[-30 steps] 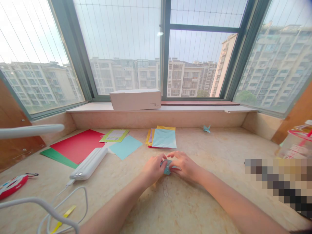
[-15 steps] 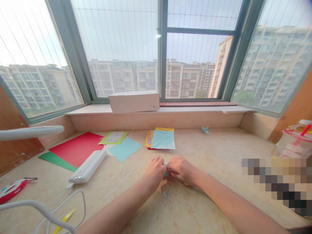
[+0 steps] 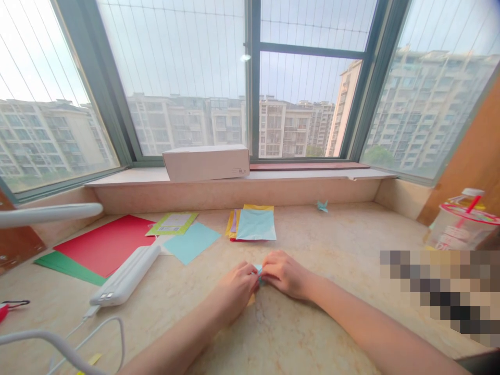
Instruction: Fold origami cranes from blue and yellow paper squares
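Left hand: the left hand (image 3: 236, 285) rests low on the marble counter (image 3: 320, 245), fingers curled inward, pinching the left side of a small folded piece of light blue paper (image 3: 258, 270).
Right hand: the right hand (image 3: 285, 273) meets it from the other side, fingers closed on the same paper, knuckles up.
Folded paper: it sits between the two sets of fingertips, just above the counter near the middle of the view; only a small blue corner shows, so its shape cannot be told.
Paper stack: a stack of coloured sheets (image 3: 253, 225) with a light blue one on top lies just beyond the hands.
Loose sheets: a light blue square (image 3: 191, 242), a red sheet (image 3: 103, 245) over a green sheet (image 3: 64, 264), and a yellow-green packet (image 3: 172, 223) lie to the left.
Power bank: a white power bank (image 3: 125, 275) lies left of the hands, its cable (image 3: 113, 333) looping toward the near edge.
Crane: a small blue paper crane (image 3: 322, 206) stands far back by the wall.
Sill: a white cardboard box (image 3: 206, 162) sits on the window ledge.
Right edge: a clear lidded cup (image 3: 461, 224) with a red straw.
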Motion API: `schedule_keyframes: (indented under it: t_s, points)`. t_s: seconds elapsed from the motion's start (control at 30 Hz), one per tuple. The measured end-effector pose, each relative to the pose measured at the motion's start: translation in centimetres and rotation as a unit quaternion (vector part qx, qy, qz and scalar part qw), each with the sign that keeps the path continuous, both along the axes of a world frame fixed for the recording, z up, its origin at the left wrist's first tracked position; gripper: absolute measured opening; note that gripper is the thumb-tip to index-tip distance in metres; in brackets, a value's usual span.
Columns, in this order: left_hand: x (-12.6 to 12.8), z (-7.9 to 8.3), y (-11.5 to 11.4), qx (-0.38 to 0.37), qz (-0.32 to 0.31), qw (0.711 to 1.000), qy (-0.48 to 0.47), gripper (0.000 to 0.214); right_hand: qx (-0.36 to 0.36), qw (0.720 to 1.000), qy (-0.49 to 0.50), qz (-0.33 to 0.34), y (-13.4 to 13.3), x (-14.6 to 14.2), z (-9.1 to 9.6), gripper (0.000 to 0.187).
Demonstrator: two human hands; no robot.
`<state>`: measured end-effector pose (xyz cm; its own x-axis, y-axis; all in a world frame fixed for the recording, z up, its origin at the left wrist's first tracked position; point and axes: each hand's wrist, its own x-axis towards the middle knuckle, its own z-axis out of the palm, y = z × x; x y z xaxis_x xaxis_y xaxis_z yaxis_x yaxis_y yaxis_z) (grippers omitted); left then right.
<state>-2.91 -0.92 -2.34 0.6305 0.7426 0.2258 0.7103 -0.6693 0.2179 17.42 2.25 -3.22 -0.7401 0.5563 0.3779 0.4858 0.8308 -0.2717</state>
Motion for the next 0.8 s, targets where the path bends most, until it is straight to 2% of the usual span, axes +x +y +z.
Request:
schedule_keyframes:
  t_s: [0.13, 0.3, 0.53, 0.7, 0.8]
  points:
    - [0.0, 0.1, 0.2, -0.022, 0.007, 0.997, -0.071, 0.030, -0.078, 0.996, 0.029, -0.026, 0.1, 0.0, -0.1, 0.020]
    - [0.3, 0.7, 0.1, -0.074, 0.054, 0.991, -0.097, 0.026, -0.177, 0.981, 0.079, -0.030, 0.2, 0.0, 0.0, 0.022]
    - [0.2, 0.5, 0.2, -0.116, 0.104, 0.974, -0.163, 0.014, -0.212, 0.969, 0.103, -0.069, 0.0, -0.6, 0.3, 0.018]
    - [-0.1, 1.0, 0.2, -0.132, 0.122, 0.966, -0.188, 0.029, -0.212, 0.968, 0.105, -0.086, 0.0, -0.7, 0.1, 0.016]
    - [-0.2, 0.7, 0.2, -0.121, 0.127, 0.967, -0.184, 0.023, -0.215, 0.966, 0.114, -0.088, 0.0, -0.8, 0.1, 0.015]
